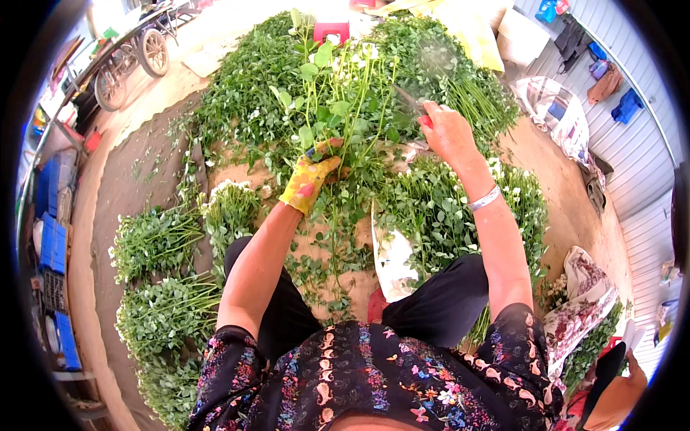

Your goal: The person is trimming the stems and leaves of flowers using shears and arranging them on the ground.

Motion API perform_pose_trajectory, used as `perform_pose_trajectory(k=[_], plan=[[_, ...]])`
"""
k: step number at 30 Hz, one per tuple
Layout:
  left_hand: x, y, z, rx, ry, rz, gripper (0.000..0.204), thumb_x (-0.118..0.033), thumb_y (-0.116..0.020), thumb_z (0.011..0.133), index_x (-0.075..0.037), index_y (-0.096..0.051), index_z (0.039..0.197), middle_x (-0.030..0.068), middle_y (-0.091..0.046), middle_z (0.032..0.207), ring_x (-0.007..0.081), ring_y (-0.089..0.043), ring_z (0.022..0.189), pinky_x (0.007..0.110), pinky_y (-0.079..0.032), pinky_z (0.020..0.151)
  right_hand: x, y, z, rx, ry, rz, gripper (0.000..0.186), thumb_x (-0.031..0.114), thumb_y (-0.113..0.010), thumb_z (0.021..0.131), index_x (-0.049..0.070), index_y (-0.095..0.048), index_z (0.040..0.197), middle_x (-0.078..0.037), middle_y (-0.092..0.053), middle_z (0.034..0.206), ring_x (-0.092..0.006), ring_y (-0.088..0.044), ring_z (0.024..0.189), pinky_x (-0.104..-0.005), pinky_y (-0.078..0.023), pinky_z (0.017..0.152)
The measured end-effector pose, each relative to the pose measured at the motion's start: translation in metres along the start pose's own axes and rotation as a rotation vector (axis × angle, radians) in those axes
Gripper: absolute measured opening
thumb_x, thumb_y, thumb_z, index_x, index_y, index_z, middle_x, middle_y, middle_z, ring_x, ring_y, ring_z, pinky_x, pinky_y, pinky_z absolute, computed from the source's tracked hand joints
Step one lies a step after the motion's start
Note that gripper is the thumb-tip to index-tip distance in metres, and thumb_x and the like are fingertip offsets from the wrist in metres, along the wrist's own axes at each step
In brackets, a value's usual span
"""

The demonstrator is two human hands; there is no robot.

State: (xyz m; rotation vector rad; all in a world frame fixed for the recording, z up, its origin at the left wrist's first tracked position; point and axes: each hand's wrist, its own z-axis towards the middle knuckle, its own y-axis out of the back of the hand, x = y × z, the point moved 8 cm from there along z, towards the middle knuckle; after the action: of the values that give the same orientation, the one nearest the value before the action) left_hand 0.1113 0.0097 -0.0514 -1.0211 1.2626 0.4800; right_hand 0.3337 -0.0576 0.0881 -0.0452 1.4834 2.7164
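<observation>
I'm seeing the left hand (310, 178) gripping stems (356, 108), right hand (451, 133) clasping — probably — a blade (408, 95); bundles (159, 243) looking sorted, leafy heap (248, 100) waiting.

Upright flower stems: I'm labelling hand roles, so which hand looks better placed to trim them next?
Probably the right hand: it holds a red-handled, pointed tool, its tip toward the stems. The gloved left hand is occupied gripping them.
</observation>
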Motion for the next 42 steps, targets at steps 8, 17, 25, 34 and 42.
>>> perform_pose_trajectory(k=[8, 17, 25, 34, 42], plan=[[0.003, 0.005, 0.002, -0.024, -0.015, 0.023, 0.034, -0.005, -0.056, 0.090, -0.011, -0.058, 0.123, 0.0049, -0.064, 0.107, 0.0166, -0.065, 0.083, 0.033, -0.053, 0.075, 0.004, 0.033, 0.027, 0.269, 0.087, -0.240, 0.016, 0.017, -0.059, 0.086, 0.003, -0.058, 0.091, -0.018, -0.063, 0.081, -0.0338, -0.064, 0.074, -0.0430, -0.052, 0.063], [0.005, -0.002, 0.004, 0.026, -0.037, -0.039, 0.036, -0.008, -0.060, 0.088, -0.015, -0.059, 0.124, 0.0030, -0.064, 0.110, 0.0160, -0.067, 0.086, 0.030, -0.048, 0.072, 0.025, 0.054, 0.069, 0.368, 0.265, -0.431, 0.010, 0.012, -0.062, 0.081, 0.006, -0.068, 0.077, -0.014, -0.067, 0.079, -0.0296, -0.067, 0.077, -0.0387, -0.053, 0.067], [0.002, -0.004, 0.000, 0.026, -0.029, -0.072, 0.037, -0.005, -0.060, 0.086, -0.013, -0.059, 0.122, 0.0025, -0.064, 0.102, 0.0181, -0.067, 0.081, 0.026, -0.049, 0.064, 0.038, 0.035, 0.082, 0.638, 0.249, -0.628, 0.010, 0.011, -0.063, 0.081, 0.004, -0.069, 0.079, -0.014, -0.068, 0.076, -0.0249, -0.068, 0.074, -0.0377, -0.054, 0.064], [0.000, -0.004, -0.002, 0.051, -0.025, -0.094, 0.036, -0.002, -0.059, 0.086, -0.010, -0.058, 0.122, 0.0013, -0.062, 0.097, 0.0177, -0.067, 0.079, 0.023, -0.047, 0.061, 0.038, 0.051, 0.075, 0.533, 0.351, -0.514, 0.013, 0.012, -0.062, 0.083, 0.001, -0.068, 0.082, -0.016, -0.068, 0.083, -0.0270, -0.068, 0.081, -0.0376, -0.053, 0.072], [-0.001, -0.009, -0.003, 0.044, -0.031, -0.114, 0.037, -0.003, -0.060, 0.087, -0.011, -0.058, 0.122, 0.0021, -0.064, 0.102, 0.0167, -0.067, 0.079, 0.021, -0.046, 0.062, 0.023, 0.019, 0.055, 0.740, 0.190, -0.502, 0.016, 0.013, -0.057, 0.086, 0.000, -0.065, 0.082, -0.019, -0.066, 0.085, -0.0344, -0.065, 0.083, -0.0419, -0.052, 0.074]])
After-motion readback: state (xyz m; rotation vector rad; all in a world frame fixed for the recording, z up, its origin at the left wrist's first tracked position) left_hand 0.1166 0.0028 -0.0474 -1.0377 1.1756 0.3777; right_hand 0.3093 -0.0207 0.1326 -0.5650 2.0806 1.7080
